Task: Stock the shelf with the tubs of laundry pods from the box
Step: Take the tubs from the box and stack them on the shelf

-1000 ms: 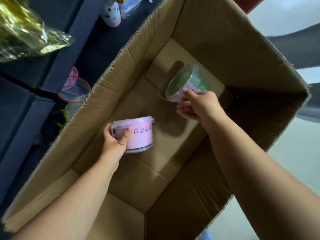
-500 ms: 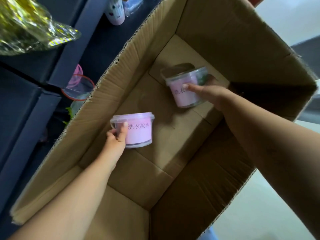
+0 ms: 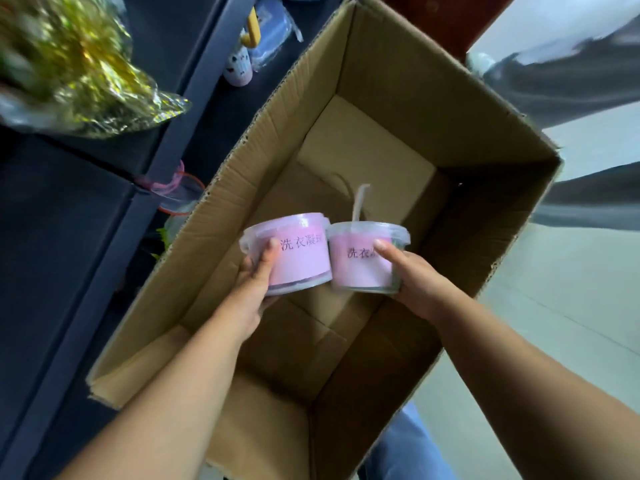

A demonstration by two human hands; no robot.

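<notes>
Dark shelving [image 3: 69,254] stands just left of the cardboard box [image 3: 398,98]. Over the box floor I hold two tubs, side by side and touching. My left hand [image 3: 254,282] curls round the left tub [image 3: 301,268], my right hand [image 3: 415,285] round the right tub [image 3: 360,271]. They look light, stiff and smooth, so I judge a grip on the wall under the rim is safest. I count two tubs and one box, and see no more tubs inside.

Each hand [image 3: 254,282] [image 3: 414,284] grips 1 pink tub [image 3: 294,252] [image 3: 363,261] above the box [image 3: 391,109].
</notes>
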